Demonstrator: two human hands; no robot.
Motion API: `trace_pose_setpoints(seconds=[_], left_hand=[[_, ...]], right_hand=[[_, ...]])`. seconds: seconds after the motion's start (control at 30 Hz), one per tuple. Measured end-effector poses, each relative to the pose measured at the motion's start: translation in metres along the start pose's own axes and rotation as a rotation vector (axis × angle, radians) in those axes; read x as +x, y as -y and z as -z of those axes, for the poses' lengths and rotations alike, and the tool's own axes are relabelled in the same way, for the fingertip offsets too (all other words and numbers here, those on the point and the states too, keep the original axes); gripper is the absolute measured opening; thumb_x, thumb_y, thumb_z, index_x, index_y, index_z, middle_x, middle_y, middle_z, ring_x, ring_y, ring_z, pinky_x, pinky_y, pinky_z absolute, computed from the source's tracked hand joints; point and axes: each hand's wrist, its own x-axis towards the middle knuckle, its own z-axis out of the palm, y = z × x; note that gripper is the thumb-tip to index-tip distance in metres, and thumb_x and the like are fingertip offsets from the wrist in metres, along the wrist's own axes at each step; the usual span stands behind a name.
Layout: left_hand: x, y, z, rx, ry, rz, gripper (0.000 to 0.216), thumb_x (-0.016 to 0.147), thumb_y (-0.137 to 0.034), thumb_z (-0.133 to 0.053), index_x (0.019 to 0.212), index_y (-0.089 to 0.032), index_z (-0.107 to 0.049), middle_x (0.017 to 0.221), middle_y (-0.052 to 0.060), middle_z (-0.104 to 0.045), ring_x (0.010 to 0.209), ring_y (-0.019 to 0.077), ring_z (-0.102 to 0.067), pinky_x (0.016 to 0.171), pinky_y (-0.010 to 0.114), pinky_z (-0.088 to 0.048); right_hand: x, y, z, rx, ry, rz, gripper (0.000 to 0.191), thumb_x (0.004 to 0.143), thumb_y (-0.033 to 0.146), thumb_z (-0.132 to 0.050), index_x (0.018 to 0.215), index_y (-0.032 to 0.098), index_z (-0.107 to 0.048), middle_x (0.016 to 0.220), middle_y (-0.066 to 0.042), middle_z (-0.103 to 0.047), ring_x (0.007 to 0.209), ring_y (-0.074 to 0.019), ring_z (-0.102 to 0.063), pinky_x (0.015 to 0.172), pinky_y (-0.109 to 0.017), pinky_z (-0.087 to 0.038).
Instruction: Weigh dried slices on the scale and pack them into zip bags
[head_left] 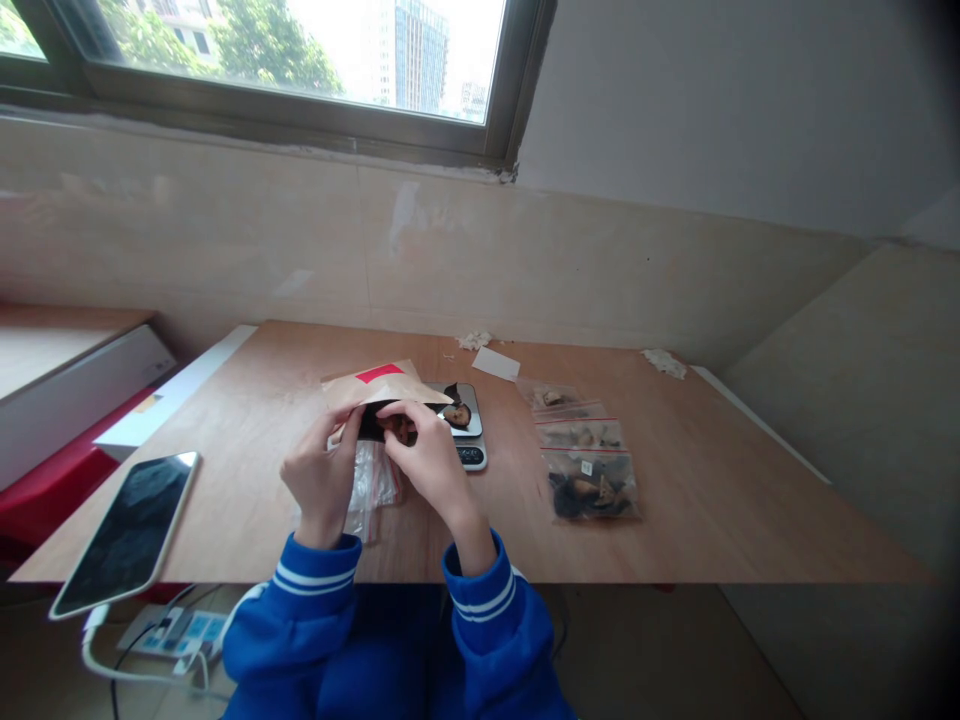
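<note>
My left hand grips the lower edge of a brown paper pouch with a red label, held open above the wooden table. The fingers of my right hand are pinched at the pouch's dark mouth, on some dark pieces. Under my hands lies a stack of clear zip bags. Just behind them stands a small digital scale with a few dark pieces on its plate.
Three clear zip bags with dark dried pieces lie in a row to the right. A phone on a cable rests at the table's left front corner. A white card and paper scraps lie near the wall. A power strip sits on the floor.
</note>
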Motion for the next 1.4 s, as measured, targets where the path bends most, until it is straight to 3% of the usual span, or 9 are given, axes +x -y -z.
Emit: trace_pose_setpoints(seconds=[0.17, 0.3, 0.37, 0.47, 0.57, 0.7, 1.2, 1.27, 1.4], left_hand=[[0.007, 0.002, -0.002, 0.012, -0.016, 0.012, 0.019, 0.086, -0.04, -0.064, 0.092, -0.025, -0.074, 0.08, 0.0, -0.075, 0.073, 0.0171, -0.071, 0.062, 0.023, -0.043], [0.012, 0.001, -0.003, 0.022, -0.042, 0.036, 0.019, 0.085, -0.041, -0.065, 0.09, -0.025, -0.074, 0.08, 0.0, -0.076, 0.076, 0.0188, -0.072, 0.063, 0.024, -0.042], [0.012, 0.0, -0.004, 0.026, -0.043, 0.038, 0.019, 0.085, -0.041, -0.065, 0.09, -0.025, -0.074, 0.08, 0.0, -0.076, 0.076, 0.0193, -0.072, 0.062, 0.024, -0.042], [0.01, 0.0, -0.004, 0.018, -0.04, 0.043, 0.019, 0.085, -0.041, -0.065, 0.09, -0.025, -0.074, 0.079, 0.0, -0.075, 0.077, 0.0195, -0.073, 0.062, 0.024, -0.042], [0.009, 0.0, -0.004, -0.001, -0.04, 0.053, 0.019, 0.085, -0.041, -0.065, 0.09, -0.025, -0.074, 0.079, -0.001, -0.075, 0.078, 0.0195, -0.073, 0.062, 0.024, -0.042], [0.01, 0.001, -0.002, -0.021, -0.019, 0.07, 0.019, 0.084, -0.042, -0.066, 0.09, -0.026, -0.075, 0.079, -0.001, -0.075, 0.075, 0.0191, -0.072, 0.062, 0.024, -0.042], [0.008, 0.0, 0.0, -0.039, -0.006, 0.064, 0.02, 0.085, -0.042, -0.064, 0.091, -0.026, -0.075, 0.079, 0.0, -0.076, 0.076, 0.0193, -0.073, 0.062, 0.024, -0.043], [0.009, 0.0, 0.0, -0.04, -0.01, 0.058, 0.021, 0.085, -0.042, -0.064, 0.091, -0.026, -0.075, 0.079, 0.0, -0.076, 0.076, 0.0192, -0.073, 0.062, 0.024, -0.043], [0.007, -0.001, 0.0, -0.042, -0.003, 0.053, 0.02, 0.084, -0.042, -0.065, 0.091, -0.026, -0.075, 0.08, 0.0, -0.076, 0.076, 0.0189, -0.072, 0.062, 0.024, -0.043]], right_hand=[[-0.017, -0.016, 0.017, 0.11, -0.277, 0.184, 0.015, 0.086, 0.015, -0.057, 0.097, 0.022, -0.065, 0.106, -0.005, -0.064, 0.106, -0.0175, -0.06, 0.091, -0.031, -0.05], [-0.02, -0.063, 0.021, 0.048, -0.621, 0.077, 0.011, 0.086, 0.021, -0.058, 0.097, 0.019, -0.06, 0.103, -0.007, -0.058, 0.098, -0.0179, -0.059, 0.083, -0.031, -0.052], [-0.018, -0.089, 0.016, -0.046, -0.552, 0.031, 0.009, 0.085, 0.018, -0.056, 0.094, 0.019, -0.059, 0.097, -0.006, -0.057, 0.09, -0.0169, -0.058, 0.08, -0.031, -0.052], [-0.012, -0.113, 0.007, -0.195, -0.311, 0.032, 0.014, 0.084, 0.011, -0.051, 0.094, 0.019, -0.058, 0.095, -0.005, -0.057, 0.085, -0.017, -0.058, 0.08, -0.031, -0.052], [-0.004, -0.121, 0.001, -0.355, -0.161, 0.062, 0.02, 0.084, 0.007, -0.048, 0.098, 0.018, -0.058, 0.099, -0.008, -0.057, 0.092, -0.0209, -0.058, 0.081, -0.033, -0.051], [0.004, -0.123, 0.001, -0.524, -0.095, 0.091, 0.026, 0.088, 0.004, -0.04, 0.1, 0.016, -0.06, 0.099, -0.011, -0.061, 0.093, -0.0231, -0.057, 0.083, -0.035, -0.049], [-0.013, -0.127, -0.003, -0.619, -0.158, 0.195, 0.027, 0.091, 0.008, -0.047, 0.101, 0.02, -0.068, 0.1, -0.008, -0.07, 0.1, -0.0235, -0.059, 0.089, -0.039, -0.045], [-0.016, -0.12, -0.002, -0.557, -0.228, 0.231, 0.029, 0.091, 0.007, -0.044, 0.104, 0.02, -0.067, 0.105, -0.008, -0.069, 0.102, -0.0229, -0.059, 0.089, -0.04, -0.046], [-0.027, -0.09, 0.002, -0.357, -0.506, 0.329, 0.028, 0.092, 0.008, -0.039, 0.1, 0.021, -0.063, 0.099, -0.008, -0.066, 0.1, -0.0204, -0.06, 0.09, -0.039, -0.049]])
